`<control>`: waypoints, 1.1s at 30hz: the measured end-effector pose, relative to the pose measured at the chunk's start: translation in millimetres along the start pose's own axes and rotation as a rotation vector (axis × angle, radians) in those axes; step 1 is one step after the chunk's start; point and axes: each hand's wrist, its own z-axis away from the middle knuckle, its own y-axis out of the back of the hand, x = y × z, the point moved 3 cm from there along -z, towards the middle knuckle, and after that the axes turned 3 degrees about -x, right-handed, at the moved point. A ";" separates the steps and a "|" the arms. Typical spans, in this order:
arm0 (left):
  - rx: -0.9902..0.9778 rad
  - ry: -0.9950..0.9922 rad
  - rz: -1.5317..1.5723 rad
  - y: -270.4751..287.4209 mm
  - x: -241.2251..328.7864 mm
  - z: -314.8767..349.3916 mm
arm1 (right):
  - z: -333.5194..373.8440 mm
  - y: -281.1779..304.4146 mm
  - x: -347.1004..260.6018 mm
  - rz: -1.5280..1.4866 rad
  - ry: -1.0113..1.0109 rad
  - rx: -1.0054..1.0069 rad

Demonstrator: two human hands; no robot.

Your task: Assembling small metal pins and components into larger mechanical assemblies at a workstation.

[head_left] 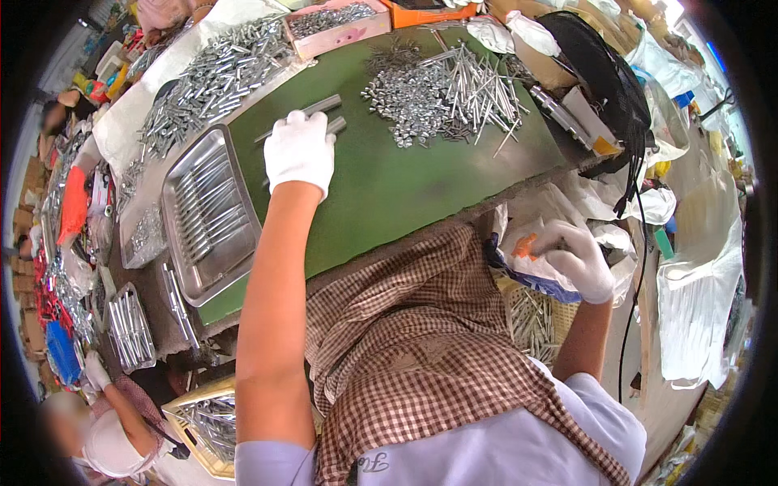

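My left hand, in a white glove, lies over two grey metal bars on the green work mat. Its fingers curl over the bars, whose ends stick out to the right. My right hand, also gloved in white, hovers over a white bag beyond the mat's right edge. Its fingers are apart and slightly blurred, close to a small orange patch; I see nothing held there. A metal tray with a row of shiny rod-like parts stands left of my left hand.
At the mat's far side lie a heap of small metal pieces and long thin pins. Metal tubes pile up on the far left. A black cable hangs at right. A co-worker sits at lower left.
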 end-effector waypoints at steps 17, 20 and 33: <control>-0.091 -0.436 0.343 64.4 54.7 82.4 | -93.9 -89.4 -50.1 -0.669 -0.030 -0.047; -0.140 -0.402 0.412 56.7 49.0 89.3 | -96.9 -89.8 -44.2 -0.349 -0.083 -0.021; -0.228 -0.224 0.801 41.0 51.7 98.4 | -104.9 -92.3 -43.3 -0.170 0.051 0.118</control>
